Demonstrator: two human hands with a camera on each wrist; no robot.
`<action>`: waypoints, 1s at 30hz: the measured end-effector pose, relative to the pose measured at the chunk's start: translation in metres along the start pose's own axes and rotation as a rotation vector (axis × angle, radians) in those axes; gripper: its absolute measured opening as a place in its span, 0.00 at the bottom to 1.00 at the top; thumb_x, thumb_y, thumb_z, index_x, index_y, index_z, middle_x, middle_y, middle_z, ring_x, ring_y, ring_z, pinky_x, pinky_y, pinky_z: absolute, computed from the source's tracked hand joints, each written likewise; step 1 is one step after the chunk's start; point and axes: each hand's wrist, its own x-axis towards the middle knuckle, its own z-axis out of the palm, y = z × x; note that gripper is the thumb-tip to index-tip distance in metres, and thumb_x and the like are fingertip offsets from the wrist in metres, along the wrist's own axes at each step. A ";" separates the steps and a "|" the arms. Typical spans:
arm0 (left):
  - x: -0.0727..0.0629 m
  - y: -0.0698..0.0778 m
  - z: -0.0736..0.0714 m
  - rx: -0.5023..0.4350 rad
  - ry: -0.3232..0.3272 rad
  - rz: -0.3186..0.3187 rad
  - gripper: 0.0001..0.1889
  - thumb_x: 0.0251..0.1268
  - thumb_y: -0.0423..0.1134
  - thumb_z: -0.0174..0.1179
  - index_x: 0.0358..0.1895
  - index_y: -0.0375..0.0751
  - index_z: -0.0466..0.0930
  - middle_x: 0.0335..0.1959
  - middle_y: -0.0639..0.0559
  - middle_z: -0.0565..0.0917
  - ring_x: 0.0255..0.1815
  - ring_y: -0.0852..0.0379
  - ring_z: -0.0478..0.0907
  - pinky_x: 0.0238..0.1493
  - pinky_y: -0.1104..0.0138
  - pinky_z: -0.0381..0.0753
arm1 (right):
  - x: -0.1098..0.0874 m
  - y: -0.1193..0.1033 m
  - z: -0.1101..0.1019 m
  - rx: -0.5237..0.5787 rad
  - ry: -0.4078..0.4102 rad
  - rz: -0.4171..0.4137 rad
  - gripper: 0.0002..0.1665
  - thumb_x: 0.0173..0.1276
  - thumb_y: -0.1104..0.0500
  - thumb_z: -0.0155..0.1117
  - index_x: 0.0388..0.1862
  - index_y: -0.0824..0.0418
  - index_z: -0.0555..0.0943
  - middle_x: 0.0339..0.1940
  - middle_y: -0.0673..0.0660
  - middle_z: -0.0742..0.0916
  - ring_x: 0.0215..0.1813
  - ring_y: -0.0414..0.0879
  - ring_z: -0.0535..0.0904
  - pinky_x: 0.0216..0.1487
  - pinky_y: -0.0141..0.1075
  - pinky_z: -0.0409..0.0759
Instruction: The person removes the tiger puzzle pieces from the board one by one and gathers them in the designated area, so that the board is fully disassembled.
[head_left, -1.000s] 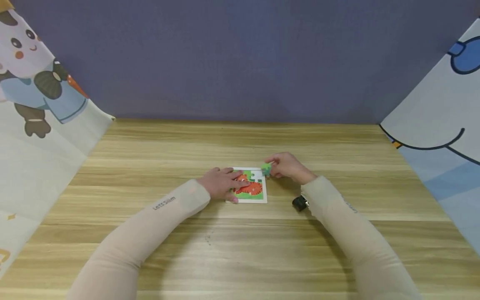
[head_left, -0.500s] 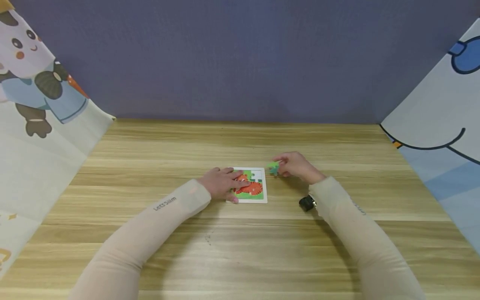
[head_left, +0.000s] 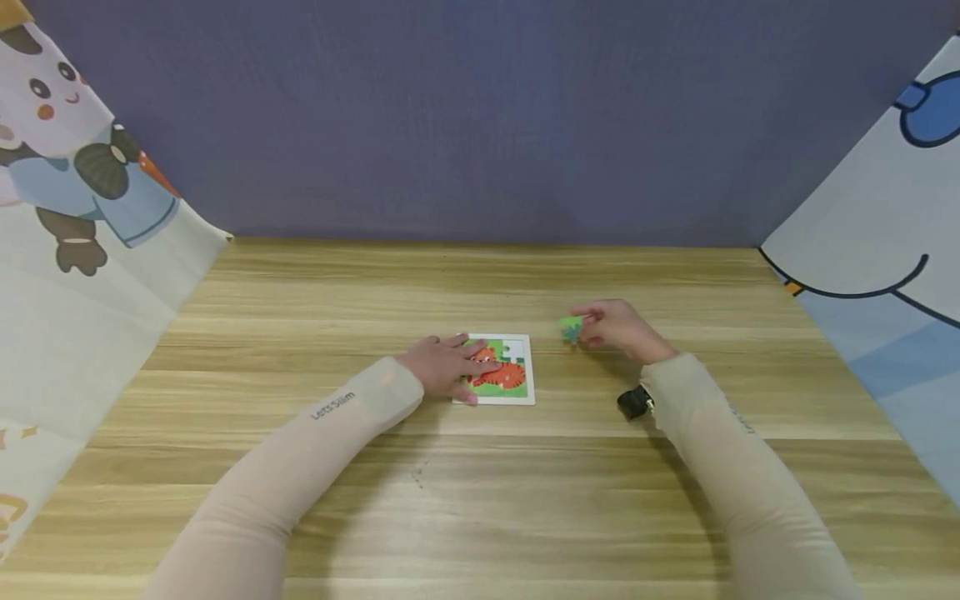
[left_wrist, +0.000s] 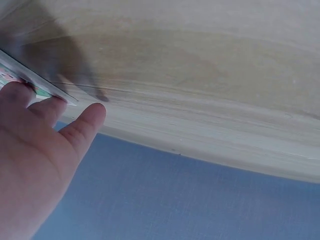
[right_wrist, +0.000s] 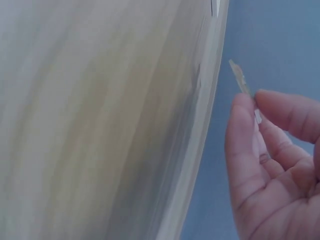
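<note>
A small jigsaw puzzle (head_left: 498, 390) in a white frame lies on the table, showing an orange tiger on green. Its upper right corner is a white gap with no piece in it. My left hand (head_left: 442, 368) rests with spread fingers on the puzzle's left side; the left wrist view shows the fingertips (left_wrist: 50, 107) at the frame's edge. To the right of the puzzle, my right hand (head_left: 617, 327) pinches a green puzzle piece (head_left: 571, 328) between thumb and fingers. In the right wrist view the piece (right_wrist: 240, 75) is seen edge-on, above the table.
The wooden table (head_left: 480, 500) runs back to a dark blue-grey panel (head_left: 480, 125). Cartoon-printed sheets (head_left: 82, 167) stand at the left and right sides. A black device (head_left: 634, 403) sits at the right wrist.
My right hand has moved to the right with the puzzle piece, away from the puzzle's upper right corner. The left hand has stayed on the puzzle.
</note>
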 end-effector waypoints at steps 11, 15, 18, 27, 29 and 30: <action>0.004 -0.003 0.004 -0.027 -0.016 -0.007 0.38 0.63 0.65 0.49 0.76 0.67 0.47 0.78 0.57 0.39 0.77 0.49 0.36 0.71 0.47 0.50 | -0.002 0.015 -0.023 0.046 0.022 0.024 0.31 0.64 0.73 0.56 0.67 0.76 0.65 0.38 0.57 0.82 0.34 0.36 0.80 0.41 0.30 0.81; 0.004 -0.003 0.003 -0.023 -0.024 -0.010 0.38 0.64 0.65 0.49 0.76 0.67 0.47 0.78 0.57 0.39 0.77 0.50 0.36 0.71 0.47 0.50 | -0.004 0.020 -0.030 0.081 0.027 0.038 0.31 0.65 0.74 0.54 0.68 0.77 0.63 0.37 0.55 0.82 0.33 0.36 0.81 0.40 0.29 0.81; 0.004 -0.002 0.003 -0.017 -0.024 -0.014 0.38 0.64 0.65 0.49 0.76 0.67 0.47 0.78 0.57 0.39 0.77 0.51 0.35 0.71 0.48 0.51 | -0.005 0.023 -0.035 0.093 0.022 0.046 0.31 0.67 0.73 0.53 0.69 0.77 0.61 0.38 0.55 0.82 0.33 0.35 0.81 0.38 0.28 0.81; 0.002 -0.001 0.000 -0.016 -0.033 -0.022 0.38 0.64 0.64 0.49 0.76 0.67 0.46 0.78 0.57 0.38 0.77 0.51 0.35 0.71 0.48 0.51 | -0.009 0.026 -0.045 0.116 -0.008 0.093 0.31 0.70 0.72 0.50 0.71 0.76 0.57 0.37 0.53 0.82 0.33 0.35 0.81 0.38 0.28 0.81; 0.002 0.000 0.000 -0.017 -0.034 -0.022 0.38 0.64 0.64 0.49 0.76 0.67 0.46 0.78 0.57 0.38 0.77 0.51 0.35 0.71 0.48 0.51 | -0.011 0.026 -0.046 0.125 -0.013 0.106 0.32 0.70 0.72 0.50 0.71 0.76 0.57 0.37 0.52 0.81 0.33 0.35 0.81 0.38 0.28 0.81; 0.002 0.000 0.000 -0.018 -0.034 -0.022 0.38 0.64 0.64 0.49 0.76 0.67 0.47 0.78 0.57 0.38 0.77 0.51 0.35 0.71 0.48 0.51 | -0.011 0.026 -0.047 0.132 -0.015 0.110 0.32 0.70 0.72 0.50 0.71 0.76 0.57 0.37 0.52 0.81 0.33 0.35 0.81 0.38 0.27 0.81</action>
